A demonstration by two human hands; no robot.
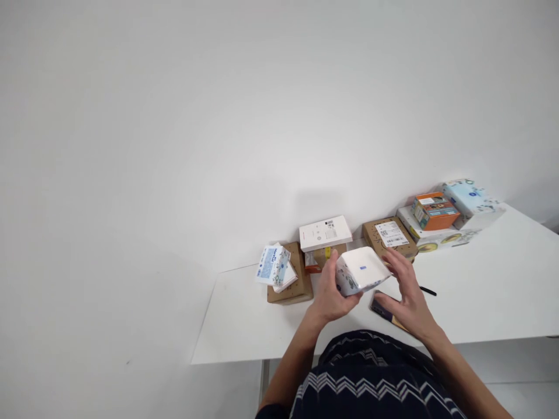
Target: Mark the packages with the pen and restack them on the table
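Observation:
A small white box (363, 267) with a blue mark on top is held above the white table (480, 291). My left hand (328, 294) grips its left end, thumb on top and fingers underneath. My right hand (406, 291) is at its right side, fingers stretched out against the box's edge. Under my right palm lies a dark flat object (381, 307), partly hidden. Behind the box, a white flat box (325, 232) rests on a brown and orange carton (318, 259).
Along the wall stand a brown flat box (293, 285) with blue-and-white packets (273, 265) on it, a brown labelled box (388, 235), an orange box (434, 210) and a light blue box (469, 198) on a white carton. A black pen (428, 290) lies right of my hand.

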